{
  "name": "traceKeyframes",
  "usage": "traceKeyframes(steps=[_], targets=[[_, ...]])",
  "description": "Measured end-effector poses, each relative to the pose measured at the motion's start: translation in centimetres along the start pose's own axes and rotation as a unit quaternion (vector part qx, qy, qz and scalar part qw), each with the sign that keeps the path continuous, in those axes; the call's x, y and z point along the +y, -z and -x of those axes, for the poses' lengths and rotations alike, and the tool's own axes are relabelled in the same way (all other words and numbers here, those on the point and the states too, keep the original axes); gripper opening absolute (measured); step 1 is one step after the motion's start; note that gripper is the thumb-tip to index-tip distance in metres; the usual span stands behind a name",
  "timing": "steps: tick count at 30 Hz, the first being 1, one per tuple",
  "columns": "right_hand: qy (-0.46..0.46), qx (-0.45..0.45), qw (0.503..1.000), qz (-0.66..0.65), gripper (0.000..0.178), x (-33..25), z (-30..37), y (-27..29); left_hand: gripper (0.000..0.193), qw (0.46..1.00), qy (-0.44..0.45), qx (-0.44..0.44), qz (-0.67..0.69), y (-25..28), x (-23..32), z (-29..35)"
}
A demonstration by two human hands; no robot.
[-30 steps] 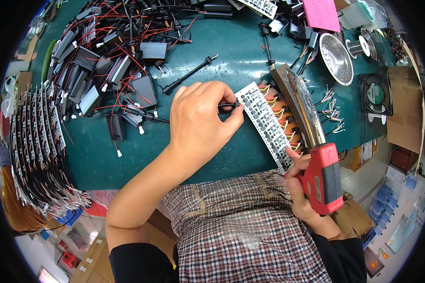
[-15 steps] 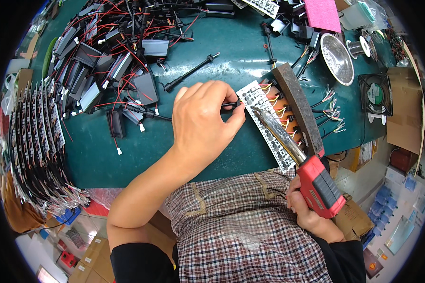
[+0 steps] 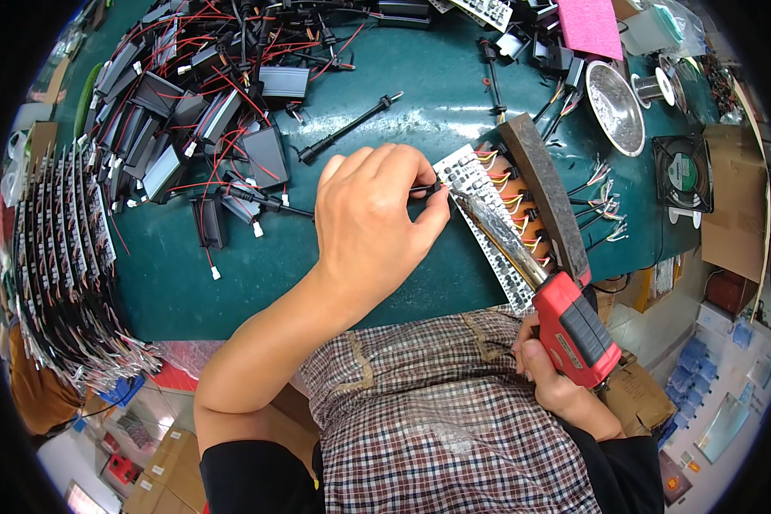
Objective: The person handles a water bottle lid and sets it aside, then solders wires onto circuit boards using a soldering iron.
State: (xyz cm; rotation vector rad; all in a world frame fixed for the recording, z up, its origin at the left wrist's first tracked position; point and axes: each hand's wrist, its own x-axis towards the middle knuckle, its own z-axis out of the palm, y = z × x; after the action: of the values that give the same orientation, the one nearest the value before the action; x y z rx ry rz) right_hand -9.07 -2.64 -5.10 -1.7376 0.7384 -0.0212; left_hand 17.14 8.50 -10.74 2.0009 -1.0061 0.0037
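Observation:
My left hand is over the bench, thumb and forefinger pinching a black cable end at the left edge of a white circuit board strip. My right hand is wrapped round the handle of a red and black soldering gun. Its long metal barrel slants across the board, the tip close to my left fingertips. Yellow, red and white wires run from the board toward a dark, heavy bar. Whether the tip touches the cable's wires, I cannot tell.
Black boxes with red wires crowd the far left, near a loose black cable. Stripped cable ends stick out beyond the bar. A metal bowl, a solder spool and a fan stand at the right.
The soldering gun has shifted slightly left, bringing its tip nearer my left fingertips. My left hand has moved a little to the right with the cable end.

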Motion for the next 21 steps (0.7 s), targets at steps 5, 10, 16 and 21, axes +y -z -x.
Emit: traceKeyframes(steps=[5, 10, 16, 21], targets=[[0.004, -0.012, 0.999, 0.040, 0.016, -0.2, -0.1, 0.2, 0.022, 1.000, -0.003, 0.004, -0.001, -0.1, 0.0, 0.0], [0.001, -0.011, 0.999, 0.042, 0.014, -0.3, 0.0, 0.1, 0.022, 1.000, -0.004, 0.003, -0.005, 0.0, 0.1, -0.1], [-0.003, -0.049, 0.998, -0.030, 0.015, -1.0, 0.2, 0.6, 0.023, 0.999, -0.025, 0.020, -0.014, 0.0, 0.0, -0.2], [-0.009, -0.026, 0.999, -0.030, 0.014, -1.0, 0.5, 0.3, 0.021, 1.000, -0.002, 0.000, -0.001, 0.0, 0.0, 0.0]])
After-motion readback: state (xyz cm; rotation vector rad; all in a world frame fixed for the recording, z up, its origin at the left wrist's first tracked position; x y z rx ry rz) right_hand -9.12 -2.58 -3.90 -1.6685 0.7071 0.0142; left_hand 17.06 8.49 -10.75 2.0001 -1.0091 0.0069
